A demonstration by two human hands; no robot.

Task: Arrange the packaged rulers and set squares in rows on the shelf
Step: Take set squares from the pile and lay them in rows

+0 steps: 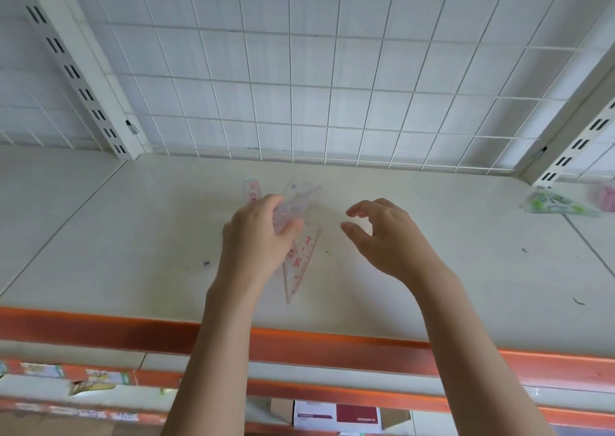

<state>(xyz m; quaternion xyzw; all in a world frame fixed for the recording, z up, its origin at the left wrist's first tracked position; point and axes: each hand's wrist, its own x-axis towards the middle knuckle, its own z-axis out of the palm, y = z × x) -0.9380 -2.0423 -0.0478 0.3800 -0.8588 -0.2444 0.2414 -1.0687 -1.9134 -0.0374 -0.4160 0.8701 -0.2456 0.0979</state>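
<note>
My left hand (258, 239) grips a bunch of clear packaged rulers and set squares (298, 202) over the middle of the white shelf (133, 236). One clear set square with red markings (301, 262) pokes out below the hand, pointing toward me. Another packet end with a pink print (250, 189) shows above the hand. My right hand (386, 236) hovers just to the right of the bunch, fingers loosely curled, holding nothing.
A white wire grid (299, 86) backs the shelf between slotted uprights (76, 69). Green packaged items (555, 204) and a pink one (607, 196) lie at the far right. An orange strip (133, 332) edges the shelf front. Lower shelves with boxes (336, 414) sit below.
</note>
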